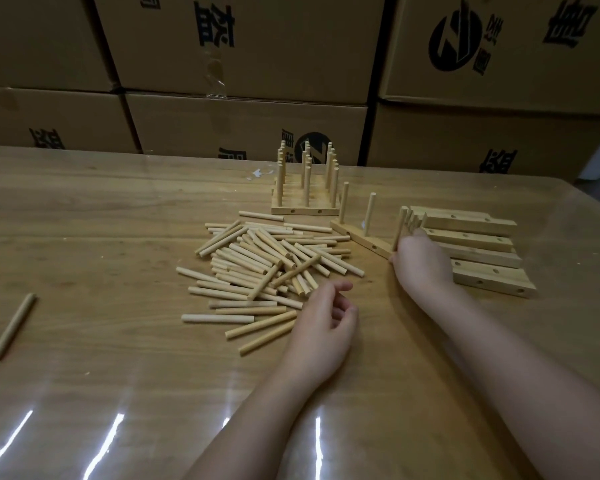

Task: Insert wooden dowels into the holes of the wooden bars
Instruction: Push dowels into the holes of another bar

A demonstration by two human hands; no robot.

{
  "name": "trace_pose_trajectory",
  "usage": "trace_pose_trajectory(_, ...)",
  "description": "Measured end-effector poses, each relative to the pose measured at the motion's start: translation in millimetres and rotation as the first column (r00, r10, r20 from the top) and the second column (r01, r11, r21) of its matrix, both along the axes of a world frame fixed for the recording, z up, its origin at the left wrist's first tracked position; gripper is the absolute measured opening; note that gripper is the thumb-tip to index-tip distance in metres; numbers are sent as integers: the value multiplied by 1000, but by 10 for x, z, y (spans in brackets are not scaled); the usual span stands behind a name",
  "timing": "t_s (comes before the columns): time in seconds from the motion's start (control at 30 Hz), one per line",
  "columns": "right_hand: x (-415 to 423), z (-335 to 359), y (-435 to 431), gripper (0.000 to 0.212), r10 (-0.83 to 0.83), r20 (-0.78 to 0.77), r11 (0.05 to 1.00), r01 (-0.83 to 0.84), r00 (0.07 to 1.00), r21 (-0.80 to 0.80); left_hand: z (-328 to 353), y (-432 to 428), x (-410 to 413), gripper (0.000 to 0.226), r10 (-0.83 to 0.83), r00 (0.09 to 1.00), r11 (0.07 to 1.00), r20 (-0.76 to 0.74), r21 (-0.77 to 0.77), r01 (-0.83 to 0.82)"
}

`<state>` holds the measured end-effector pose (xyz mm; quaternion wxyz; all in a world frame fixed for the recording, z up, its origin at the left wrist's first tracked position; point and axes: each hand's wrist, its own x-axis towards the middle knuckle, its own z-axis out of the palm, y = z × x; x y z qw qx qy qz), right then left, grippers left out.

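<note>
Stacked cardboard boxes (243, 57) wall the far side of a glossy wooden surface (101, 209). A loose dowel pile (267, 268) lies mid-surface, with at least four blank bars (478, 258) to the right and pegged bars (305, 206) far. One bar (364, 239) carries three upright dowels (370, 211); the right hand (420, 265) touches its near end, grip hidden. The left hand (326, 320) is loosely curled and empty. One stray dowel (13, 327) lies left.

Bare forearms (492, 358), left hand (327, 318), right hand (420, 263)

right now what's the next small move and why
Probably push the angled bar back beside the finished bars: it already carries three upright dowels, as they do. The right hand is at its near end; the left hand is loosely curled, holding nothing, by the loose dowel pile.
</note>
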<state>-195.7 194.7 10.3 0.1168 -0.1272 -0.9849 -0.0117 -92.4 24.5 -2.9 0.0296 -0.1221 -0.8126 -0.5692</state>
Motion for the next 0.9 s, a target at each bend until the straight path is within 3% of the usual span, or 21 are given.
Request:
trace_pose_trajectory(0.13,-262,-12,-21,24,48,7,997,-47,999,-64,-32,5,-16,30,-2,999,1000,-32,-26,1)
trace_pose_trajectory(0.37,-559,-55,-95,22,210,-125,961,-228,970,-155,-67,14,-23,28,-4,998,999,-58,-46,1)
trace_pose_trajectory(0.63,-842,-42,-145,35,278,-37,911,-276,960,-305,-76,14,-24,30,-6,996,999,-83,-33,4)
trace_pose_trajectory(0.9,-1052,-97,-265,29,286,-141,736,-311,948,-601,-106,21,-24,30,-11,992,997,-125,-72,2)
